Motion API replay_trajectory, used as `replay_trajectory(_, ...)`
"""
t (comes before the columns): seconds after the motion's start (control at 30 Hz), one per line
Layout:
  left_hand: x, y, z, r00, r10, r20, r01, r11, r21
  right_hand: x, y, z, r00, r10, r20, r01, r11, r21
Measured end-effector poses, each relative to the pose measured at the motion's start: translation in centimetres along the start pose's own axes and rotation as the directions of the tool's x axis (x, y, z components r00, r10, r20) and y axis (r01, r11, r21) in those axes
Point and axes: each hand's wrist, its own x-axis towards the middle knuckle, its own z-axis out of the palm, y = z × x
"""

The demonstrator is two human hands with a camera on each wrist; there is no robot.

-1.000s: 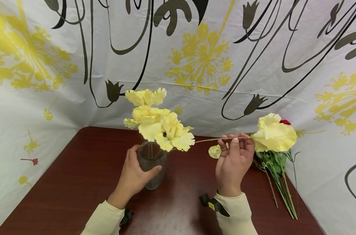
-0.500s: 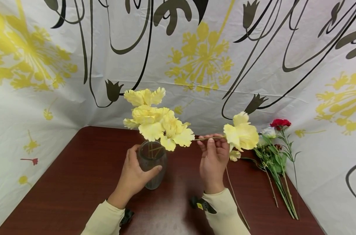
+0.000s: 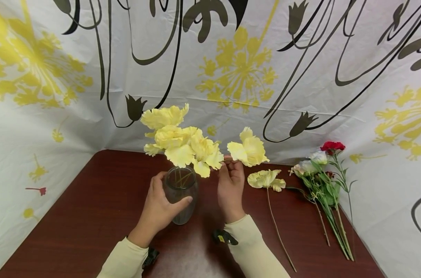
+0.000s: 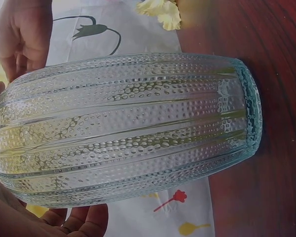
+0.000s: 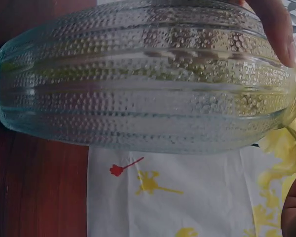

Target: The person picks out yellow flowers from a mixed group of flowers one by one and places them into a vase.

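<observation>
A clear textured glass vase (image 3: 181, 195) stands upright on the table, and several yellow flowers (image 3: 179, 150) rise from its mouth. My left hand (image 3: 161, 208) grips the vase around its upper side, thumb in front. In the left wrist view the ribbed, dimpled glass (image 4: 138, 123) fills the middle. To the right of the vase, my right hand (image 3: 231, 189) pinches the stem of another yellow flower (image 3: 248, 148), whose bloom points right. The yellow blooms in the vase hide this stem's far end. In the right wrist view only part of my right hand (image 5: 294, 207) shows, beside the rim.
One yellow flower (image 3: 266, 180) lies on the dark red table (image 3: 102, 216) right of my right hand, its long stem toward the front. A bunch of red and white flowers with green stems (image 3: 330, 200) lies at the right edge. A patterned cloth (image 3: 210, 77) hangs behind.
My right hand has moved left with the yellow flower, bringing it close to the vase. The yellow flower lying on the table has come into full view. My left hand has stayed on the vase.
</observation>
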Motion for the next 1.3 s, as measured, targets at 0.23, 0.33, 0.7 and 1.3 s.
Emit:
replay_trajectory(0.23,0.0,0.0,-0.1,1.000,-0.001,-0.007,0.001,1.000,-0.001,-0.3,0.7,1.1,0.997,0.050,0.060,-0.050,0.999,-0.004)
replay_trajectory(0.33,0.0,-0.1,-0.2,1.000,-0.001,-0.007,0.001,1.000,-0.002,-0.5,1.3,1.7,0.991,0.085,0.102,-0.082,0.996,-0.036)
replay_trajectory(0.7,0.1,-0.3,-0.1,0.999,0.026,-0.020,-0.026,1.000,0.006,-1.3,1.5,2.4,0.945,0.208,0.253,-0.137,0.953,-0.271)
replay_trajectory(1.3,-0.1,0.0,0.0,1.000,0.015,-0.011,-0.015,1.000,-0.019,1.7,2.0,-7.2,0.918,0.317,0.238,-0.074,0.728,-0.682)
